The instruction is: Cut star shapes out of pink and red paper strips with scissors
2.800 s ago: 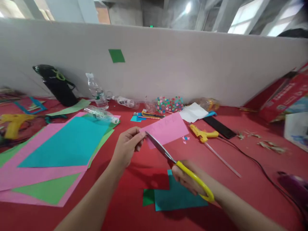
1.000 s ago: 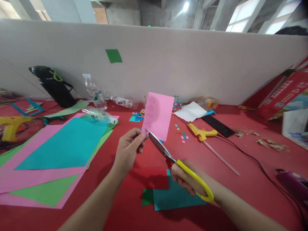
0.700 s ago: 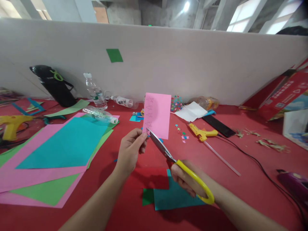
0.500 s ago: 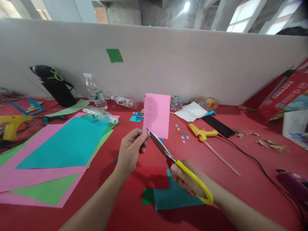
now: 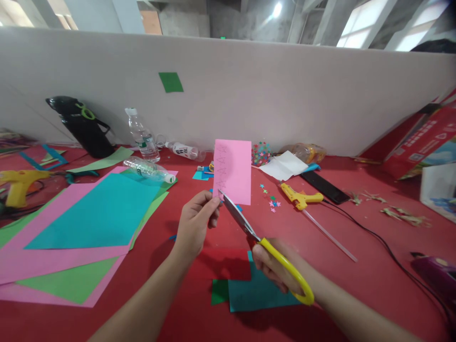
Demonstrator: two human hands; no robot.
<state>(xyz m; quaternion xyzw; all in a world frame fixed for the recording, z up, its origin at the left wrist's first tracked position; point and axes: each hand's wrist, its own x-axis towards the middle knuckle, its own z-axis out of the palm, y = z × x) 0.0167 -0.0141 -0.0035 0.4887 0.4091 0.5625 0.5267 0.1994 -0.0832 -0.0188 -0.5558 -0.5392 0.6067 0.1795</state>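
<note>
My left hand [image 5: 198, 219] pinches the lower left corner of a pink sheet of paper [image 5: 238, 175], held upright above the table. A column of pencilled stars runs down the paper's left side. My right hand [image 5: 271, 263] is wrapped round the yellow handles of a pair of scissors [image 5: 285, 261]. The blades point up and left, and their tips lie at the paper's bottom edge, close to my left fingertips. Small cut-out stars [image 5: 273, 203] are scattered on the table to the right of the paper.
On the left lie stacked coloured sheets [image 5: 96, 213], with plastic bottles [image 5: 142, 137] and a black flask [image 5: 76, 126] behind. A yellow glue gun [image 5: 301, 196], its cable and a phone [image 5: 324, 186] are at right. Red and teal paper [image 5: 263, 289] lies below my hands.
The scissors' handles have closed together very slightly, with the tips still at the paper. My left hand and the paper have barely shifted.
</note>
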